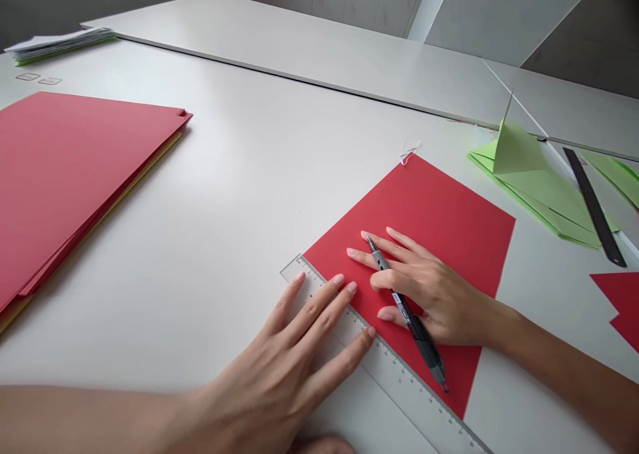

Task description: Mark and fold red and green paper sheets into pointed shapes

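My left hand [309, 347] lies flat with spread fingers on a clear plastic ruler [419, 391], its fingertips near the ruler's marked edge. That edge runs along the near side of a red sheet of paper [424, 208], overlapping it slightly. Over the sheet, my right hand [429, 281] holds a black and grey pen [424, 341] between thumb and fingers. The pen slants across the paper, its narrow tip pointing up and away and its other end toward me. My right hand's remaining fingers stretch out over the sheet.
A stack of red paper [90, 168] lies on the white table [239, 194] at left, with a paper pile [64, 44] behind it. At right are folded green papers [539, 181], a black strip [594, 208] and cut red paper [622, 301]. White scraps [410, 153] touch the sheet's far corner.
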The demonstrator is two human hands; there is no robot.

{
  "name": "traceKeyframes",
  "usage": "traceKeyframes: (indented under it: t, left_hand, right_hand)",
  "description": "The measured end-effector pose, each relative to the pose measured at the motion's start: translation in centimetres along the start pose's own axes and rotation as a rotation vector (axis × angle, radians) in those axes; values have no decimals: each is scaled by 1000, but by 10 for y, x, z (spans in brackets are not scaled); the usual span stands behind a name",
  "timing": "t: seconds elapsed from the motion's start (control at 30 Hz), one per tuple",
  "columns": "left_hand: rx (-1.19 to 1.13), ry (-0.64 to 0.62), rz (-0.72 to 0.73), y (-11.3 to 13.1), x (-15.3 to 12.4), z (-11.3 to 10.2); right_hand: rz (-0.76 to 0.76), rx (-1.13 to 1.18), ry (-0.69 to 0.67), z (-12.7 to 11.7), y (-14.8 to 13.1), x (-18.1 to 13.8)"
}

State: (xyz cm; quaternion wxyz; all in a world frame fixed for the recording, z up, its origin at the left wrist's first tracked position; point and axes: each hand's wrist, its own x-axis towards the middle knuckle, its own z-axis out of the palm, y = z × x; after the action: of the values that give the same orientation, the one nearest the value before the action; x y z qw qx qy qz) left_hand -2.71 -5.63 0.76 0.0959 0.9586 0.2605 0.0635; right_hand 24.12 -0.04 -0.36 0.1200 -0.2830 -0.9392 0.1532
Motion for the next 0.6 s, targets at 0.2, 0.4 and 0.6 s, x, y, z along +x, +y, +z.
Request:
traceKeyframes:
  t: [0.2,0.4,0.6]
  left_hand:
    - [-15,30,-16,1,-2,1]
    - [23,46,-32,-2,1,1]
    - [2,65,-75,-2,0,3]
  right_hand:
    - [-7,1,6,1,0,-1]
    - [-6,-7,8,1,0,-1]
    - [2,4,15,1,0,0]
